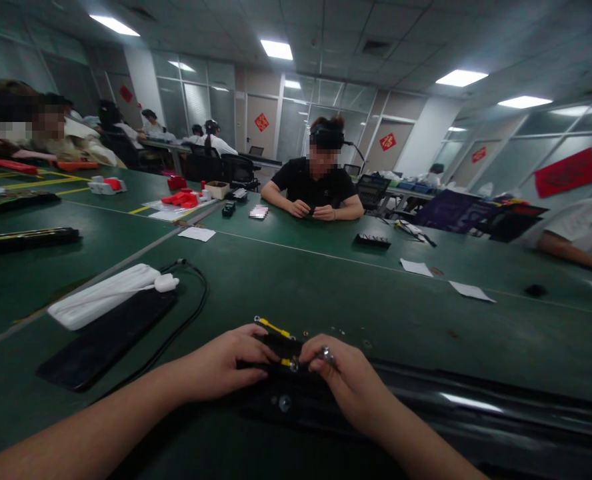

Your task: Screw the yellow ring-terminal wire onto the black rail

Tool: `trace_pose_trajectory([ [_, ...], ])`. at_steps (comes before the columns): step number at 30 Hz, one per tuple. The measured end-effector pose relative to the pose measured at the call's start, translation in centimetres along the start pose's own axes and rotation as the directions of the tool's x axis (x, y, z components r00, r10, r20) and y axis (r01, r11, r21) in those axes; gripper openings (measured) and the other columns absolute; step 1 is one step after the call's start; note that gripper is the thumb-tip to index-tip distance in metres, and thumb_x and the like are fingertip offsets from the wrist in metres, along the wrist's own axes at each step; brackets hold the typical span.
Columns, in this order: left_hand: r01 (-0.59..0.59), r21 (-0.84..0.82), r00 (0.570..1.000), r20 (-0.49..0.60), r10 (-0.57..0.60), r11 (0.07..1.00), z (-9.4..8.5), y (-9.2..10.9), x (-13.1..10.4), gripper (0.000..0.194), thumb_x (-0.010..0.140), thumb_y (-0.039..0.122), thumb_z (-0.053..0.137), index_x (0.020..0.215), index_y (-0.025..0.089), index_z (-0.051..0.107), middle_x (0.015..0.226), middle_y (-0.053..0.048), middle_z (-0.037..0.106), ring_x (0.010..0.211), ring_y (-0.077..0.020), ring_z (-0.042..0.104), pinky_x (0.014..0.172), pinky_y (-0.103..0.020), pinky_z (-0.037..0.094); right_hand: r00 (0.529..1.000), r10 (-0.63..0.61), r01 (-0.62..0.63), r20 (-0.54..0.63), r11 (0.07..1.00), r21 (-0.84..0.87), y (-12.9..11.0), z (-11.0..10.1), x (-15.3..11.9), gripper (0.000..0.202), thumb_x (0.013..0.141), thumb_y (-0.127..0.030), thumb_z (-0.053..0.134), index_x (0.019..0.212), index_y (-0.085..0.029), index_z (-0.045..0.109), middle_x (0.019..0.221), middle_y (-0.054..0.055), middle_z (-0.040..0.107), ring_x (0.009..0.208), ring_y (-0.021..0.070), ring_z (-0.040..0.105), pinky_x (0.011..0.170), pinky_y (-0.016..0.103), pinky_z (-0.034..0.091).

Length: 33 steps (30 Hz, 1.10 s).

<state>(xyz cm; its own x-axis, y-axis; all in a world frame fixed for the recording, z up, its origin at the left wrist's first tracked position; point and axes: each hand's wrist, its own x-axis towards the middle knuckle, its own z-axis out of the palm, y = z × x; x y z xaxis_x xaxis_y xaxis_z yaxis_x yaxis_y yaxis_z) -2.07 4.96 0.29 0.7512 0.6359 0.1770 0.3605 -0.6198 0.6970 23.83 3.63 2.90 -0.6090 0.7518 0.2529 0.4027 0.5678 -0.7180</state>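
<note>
A long, glossy black channel-shaped part (476,400) runs from between my hands to the right edge. My left hand (231,360) grips its near end, thumb in front and fingers over the far side. My right hand (343,373) is closed, its thumb and index fingertips pinched beside a yellow-sleeved terminal (290,363) inside the channel; whatever the fingertips pinch is hidden. A small shiny metal piece (328,355) shows in its curled fingers. Behind the channel, a short yellow lead (275,327) with a ring terminal sticks up. A round metal screw head (285,403) shows below.
On the green table (286,280), a white power bank (106,297) and a black phone (109,340) lie left, with a black cable (201,293). Several small bits (343,331) lie beyond my hands. A person (321,180) sits opposite, near a black part (373,241).
</note>
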Motion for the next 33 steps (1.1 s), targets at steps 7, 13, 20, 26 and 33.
trace_pose_trajectory([
  [7, -0.005, 0.01, 1.0, -0.008, 0.005, 1.0, 0.08, -0.27, -0.04, 0.02, 0.089, 0.019, 0.061, 0.105, 0.024, 0.07, 0.112, -0.002, 0.07, 0.119, -0.022, 0.052, 0.112, -0.042, 0.03, 1.0, 0.002, -0.002, -0.004, 1.0, 0.009, 0.12, 0.05, 0.08, 0.015, 0.096, -0.018, 0.043, 0.091, -0.022, 0.056, 0.089, 0.003, 0.061, 0.081, 0.0177, 0.057, 0.074, 0.031, 0.044],
  [13, 0.02, 0.004, 1.0, -0.001, -0.02, 1.0, -0.01, -0.18, -0.03, 0.018, 0.088, 0.018, 0.062, 0.103, 0.023, 0.071, 0.113, -0.002, 0.07, 0.119, -0.0226, 0.051, 0.111, -0.042, 0.03, 1.0, 0.0, 0.001, -0.012, 1.0, 0.024, 0.23, 0.04, 0.01, 0.014, 0.097, -0.021, 0.044, 0.09, -0.021, 0.056, 0.087, 0.002, 0.061, 0.079, 0.0173, 0.057, 0.072, 0.03, 0.043],
  [20, 0.01, 0.006, 1.0, 0.005, -0.01, 1.0, 0.03, -0.05, 0.04, 0.016, 0.089, 0.018, 0.061, 0.101, 0.023, 0.071, 0.112, -0.002, 0.07, 0.119, -0.0235, 0.051, 0.11, -0.044, 0.032, 1.0, 0.006, -0.006, -0.026, 1.0, 0.005, 0.33, 0.1, 0.02, 0.013, 0.095, -0.017, 0.045, 0.091, -0.021, 0.057, 0.086, 0.002, 0.061, 0.079, 0.0174, 0.057, 0.072, 0.03, 0.044],
  [26, 0.0, -0.001, 1.0, 0.0, 0.0, 1.0, -0.09, -0.04, 0.04, 0.024, 0.089, 0.018, 0.062, 0.111, 0.024, 0.069, 0.115, -0.004, 0.07, 0.121, -0.0231, 0.051, 0.111, -0.043, 0.031, 0.999, -0.025, 0.025, -0.03, 1.0, -0.002, 0.27, 0.0, -0.04, 0.02, 0.098, -0.02, 0.039, 0.093, -0.021, 0.059, 0.087, 0.003, 0.062, 0.08, 0.0177, 0.058, 0.073, 0.032, 0.045],
  [33, -0.002, 0.056, 1.0, 0.018, 0.001, 0.998, -0.06, -0.35, 0.05, 0.02, 0.09, 0.018, 0.061, 0.107, 0.021, 0.071, 0.114, -0.003, 0.071, 0.117, -0.0208, 0.055, 0.113, -0.043, 0.027, 0.999, -0.027, 0.027, -0.038, 1.0, -0.01, 0.6, -0.08, 0.01, 0.023, 0.099, -0.024, 0.037, 0.096, -0.02, 0.06, 0.087, 0.004, 0.062, 0.077, 0.0172, 0.058, 0.072, 0.032, 0.044],
])
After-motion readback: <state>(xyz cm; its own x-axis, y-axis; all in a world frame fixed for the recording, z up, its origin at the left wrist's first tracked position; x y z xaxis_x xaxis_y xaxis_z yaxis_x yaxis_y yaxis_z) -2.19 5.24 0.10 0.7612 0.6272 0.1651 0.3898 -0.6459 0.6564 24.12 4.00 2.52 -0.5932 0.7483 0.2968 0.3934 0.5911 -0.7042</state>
